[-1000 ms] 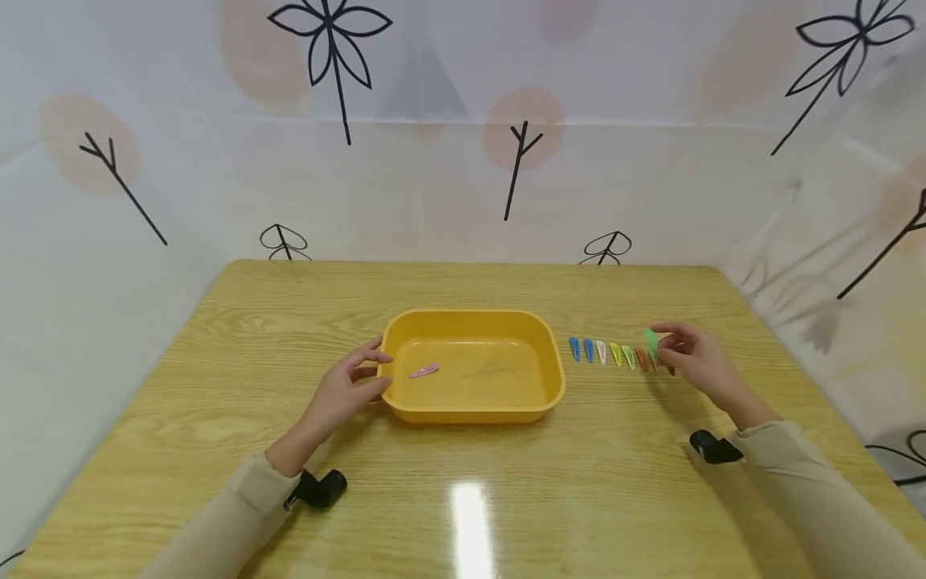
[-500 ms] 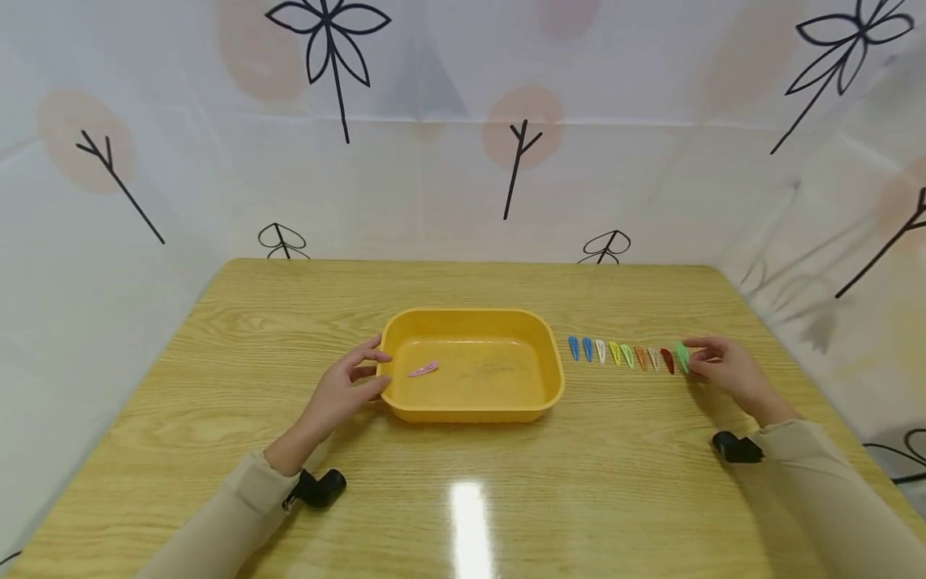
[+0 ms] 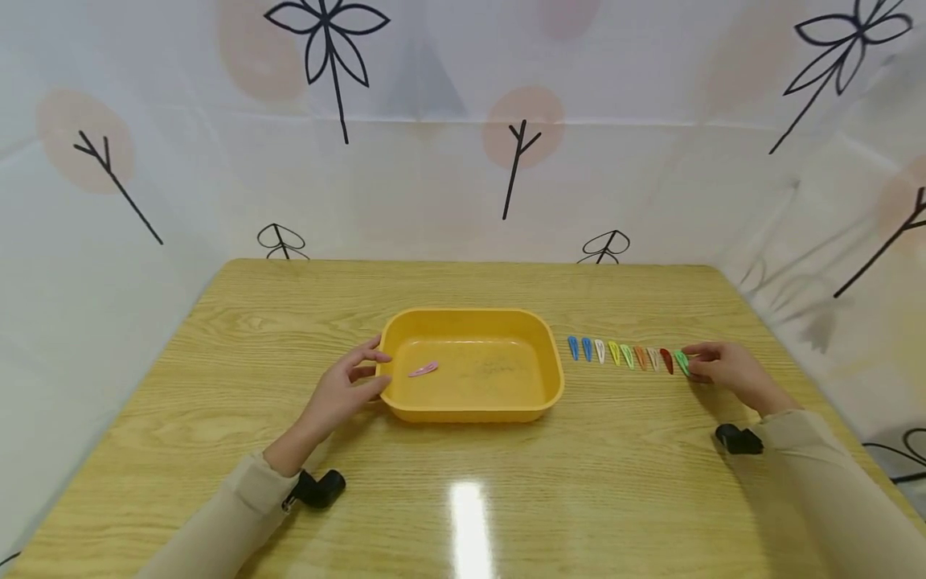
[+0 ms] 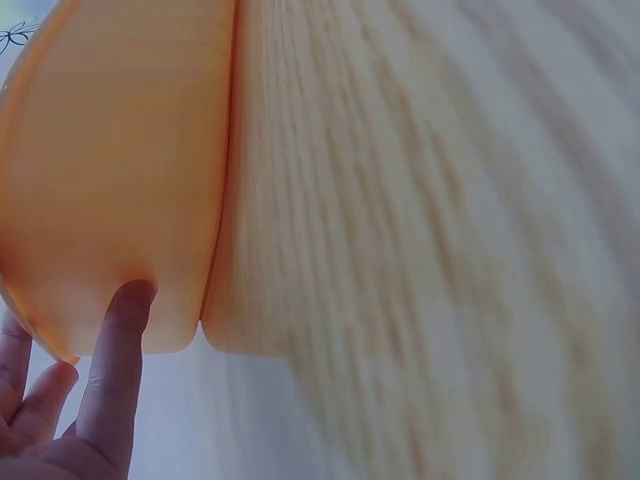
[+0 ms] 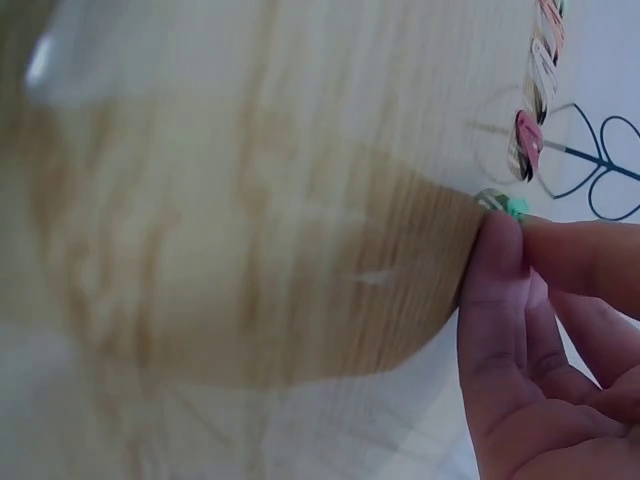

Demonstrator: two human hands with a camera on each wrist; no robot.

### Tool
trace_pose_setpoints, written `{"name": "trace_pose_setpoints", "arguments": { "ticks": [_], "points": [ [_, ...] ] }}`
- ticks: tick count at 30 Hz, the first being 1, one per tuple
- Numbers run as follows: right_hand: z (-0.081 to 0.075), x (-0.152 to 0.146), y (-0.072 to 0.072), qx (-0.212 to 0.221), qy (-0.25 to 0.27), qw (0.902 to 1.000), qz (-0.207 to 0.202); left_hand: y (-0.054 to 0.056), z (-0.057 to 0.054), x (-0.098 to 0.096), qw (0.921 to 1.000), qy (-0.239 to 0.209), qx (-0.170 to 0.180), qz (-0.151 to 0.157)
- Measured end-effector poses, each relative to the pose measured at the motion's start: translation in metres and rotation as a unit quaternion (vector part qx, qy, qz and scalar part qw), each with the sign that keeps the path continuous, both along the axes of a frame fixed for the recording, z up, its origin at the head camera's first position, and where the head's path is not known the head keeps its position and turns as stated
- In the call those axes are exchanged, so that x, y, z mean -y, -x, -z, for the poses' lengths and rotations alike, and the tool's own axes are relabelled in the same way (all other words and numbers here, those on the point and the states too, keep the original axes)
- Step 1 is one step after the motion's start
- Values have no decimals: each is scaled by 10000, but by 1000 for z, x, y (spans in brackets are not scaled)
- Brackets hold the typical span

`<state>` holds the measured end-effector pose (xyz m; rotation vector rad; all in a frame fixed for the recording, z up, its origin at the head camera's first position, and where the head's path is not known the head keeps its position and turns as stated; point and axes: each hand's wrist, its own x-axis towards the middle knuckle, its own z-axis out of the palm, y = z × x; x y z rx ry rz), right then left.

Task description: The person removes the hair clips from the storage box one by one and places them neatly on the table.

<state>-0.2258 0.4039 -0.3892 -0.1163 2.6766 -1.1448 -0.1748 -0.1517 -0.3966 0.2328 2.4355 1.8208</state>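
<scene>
My left hand (image 3: 350, 382) grips the left rim of a yellow plastic basin (image 3: 470, 416); in the left wrist view one finger (image 4: 120, 350) presses the outer wall while others reach the rim. A pink snap hair clip (image 3: 424, 369) lies inside the basin. At the right, my right hand (image 3: 731, 374) pinches a green hair clip (image 3: 682, 362) between thumb and finger, down at the tabletop. This clip sits at the right end of a row of hair clips, beside a dark red one (image 3: 666, 361). In the right wrist view, fingertips partly hide the green clip (image 5: 516, 206).
Leftward along the row lie two blue clips (image 3: 587, 349), a white one (image 3: 600, 351), a yellow one (image 3: 614, 353) and several others. The wooden table (image 3: 579, 482) meets a patterned cloth (image 3: 434, 193) at its back edge.
My right hand has moved right past the dark red clip and lowered the green clip to the table at the row's end. The left hand and basin have stayed in place.
</scene>
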Motion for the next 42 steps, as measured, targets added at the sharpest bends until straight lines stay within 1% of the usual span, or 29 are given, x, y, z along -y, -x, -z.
{"name": "trace_pose_setpoints", "arguments": {
  "ticks": [5,9,15,19,22,27,31,33,38,42],
  "points": [
    [0,2,-2,19,151,9999,69,0,-1,0,10000,29,5,-5],
    [-1,3,-3,-41,112,9998,128,0,-1,0,10000,39,-14,5],
    [-2,5,-4,2,48,9997,250,0,0,-1,10000,-25,-3,-1],
    [-2,4,-4,-16,-48,9997,218,0,-1,-1,10000,25,-4,-37],
    [-3,5,-3,-195,-175,9995,198,-1,-1,0,10000,62,-3,-54],
    [-6,9,-3,-734,-423,9963,166,-1,-1,0,9999,89,5,-48],
    [-12,14,-5,-1198,-441,9917,121,-2,-1,0,9999,147,12,-68],
    [-17,18,-6,-1355,-422,9898,122,-2,-1,0,9999,139,9,-63],
    [-29,32,-10,-1470,-373,9882,202,-1,0,0,9999,111,5,-47],
    [-37,46,-11,-1586,-248,9869,174,0,1,0,9999,108,-4,-39]
  ]
}}
